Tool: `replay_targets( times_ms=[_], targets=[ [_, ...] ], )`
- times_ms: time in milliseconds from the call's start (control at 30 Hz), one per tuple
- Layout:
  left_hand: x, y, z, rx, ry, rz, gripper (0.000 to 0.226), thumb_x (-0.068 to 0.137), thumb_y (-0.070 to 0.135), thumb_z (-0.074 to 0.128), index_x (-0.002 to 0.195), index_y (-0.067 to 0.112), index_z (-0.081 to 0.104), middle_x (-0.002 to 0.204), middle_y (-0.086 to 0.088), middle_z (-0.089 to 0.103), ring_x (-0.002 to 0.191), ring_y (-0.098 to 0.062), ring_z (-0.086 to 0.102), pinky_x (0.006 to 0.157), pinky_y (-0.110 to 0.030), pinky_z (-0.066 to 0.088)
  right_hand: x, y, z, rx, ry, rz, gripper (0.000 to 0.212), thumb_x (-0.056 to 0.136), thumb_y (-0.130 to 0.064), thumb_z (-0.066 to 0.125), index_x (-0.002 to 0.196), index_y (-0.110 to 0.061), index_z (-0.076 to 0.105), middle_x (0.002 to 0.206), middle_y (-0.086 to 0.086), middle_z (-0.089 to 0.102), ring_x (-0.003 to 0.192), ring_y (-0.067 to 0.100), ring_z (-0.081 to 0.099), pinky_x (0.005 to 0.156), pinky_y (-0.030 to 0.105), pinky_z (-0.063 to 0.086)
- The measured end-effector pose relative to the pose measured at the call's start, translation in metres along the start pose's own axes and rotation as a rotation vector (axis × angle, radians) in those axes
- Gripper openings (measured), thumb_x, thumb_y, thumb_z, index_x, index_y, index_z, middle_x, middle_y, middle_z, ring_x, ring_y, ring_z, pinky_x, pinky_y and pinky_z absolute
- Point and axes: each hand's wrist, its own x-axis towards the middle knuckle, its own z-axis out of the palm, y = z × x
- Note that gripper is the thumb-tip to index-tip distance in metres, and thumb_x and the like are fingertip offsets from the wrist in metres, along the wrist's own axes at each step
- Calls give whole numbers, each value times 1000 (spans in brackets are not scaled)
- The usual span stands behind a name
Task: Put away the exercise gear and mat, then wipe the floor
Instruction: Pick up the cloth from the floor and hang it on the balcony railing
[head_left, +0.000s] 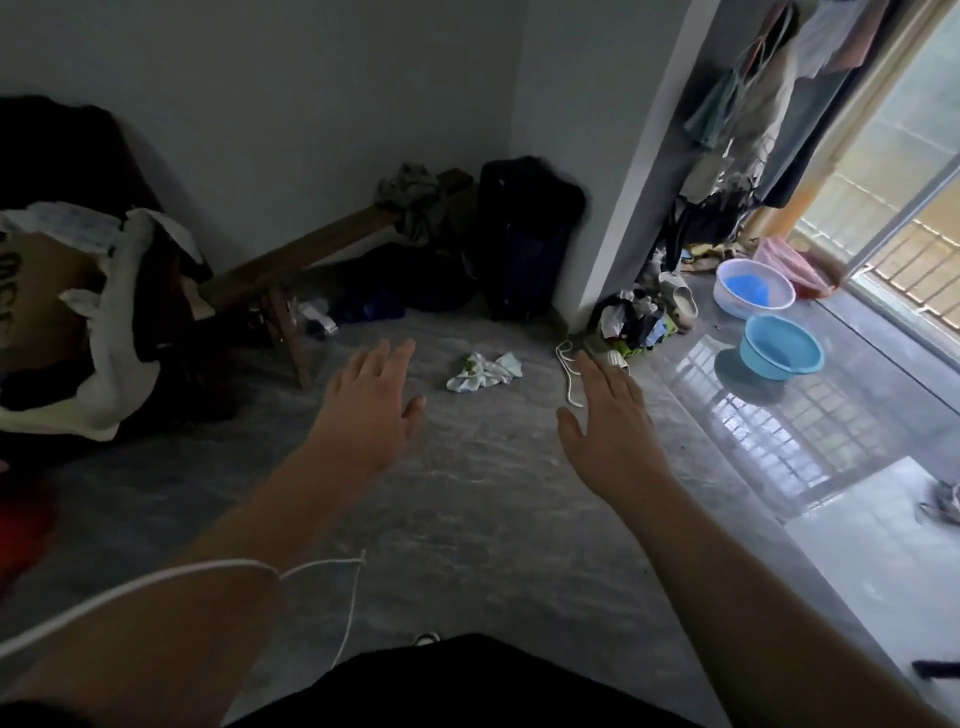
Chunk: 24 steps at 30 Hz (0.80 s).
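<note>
We see a white cord (156, 579) draped across the left forearm, nearest to us. Both hands are out over the grey floor (467, 519), empty: left hand (371, 402) and right hand (610, 415) with fingers straight, palms down. Just beyond them, between the two, lies a crumpled pale cloth (483, 373). Right of the cloth: white rope (569, 371), then two blue basins (783, 347). Behind the cloth, a wooden bench (311, 254) and what's probably a dark bag (524, 234); it's dim there.
</note>
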Motion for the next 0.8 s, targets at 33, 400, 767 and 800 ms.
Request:
replay_targets(
  times_ms=[33,400,767,800],
  targets=[
    [27,-2,1,5,-6,8,71,96,45,46,155,23,13,160,-13,24,147,-33,20,117,-51,23,23,5,1,5,4,16,69,93,-38,51,153,-25,19,160,2,23,148,25,15,116,53,27],
    [318,9,104,-14,-66,-19,71,93,43,51,152,23,18,157,-12,31,144,-31,27,116,-51,29,310,109,62,35,-92,4,70,94,-37,51,154,-23,18,160,3,23,149,25,13,119,50,23],
    [573,-7,289,-53,-155,-231,64,89,34,53,146,18,31,144,-10,46,132,-31,42,108,-49,37,615,217,221,-17,-343,-134,69,93,-29,54,153,-20,21,160,4,24,149,23,14,120,43,22],
    [587,-19,316,-72,-165,-243,64,88,32,55,146,18,31,146,-10,45,135,-31,40,109,-49,37,630,228,251,-11,-365,-136,70,92,-30,53,153,-21,21,160,3,23,149,23,13,119,45,23]
  ],
)
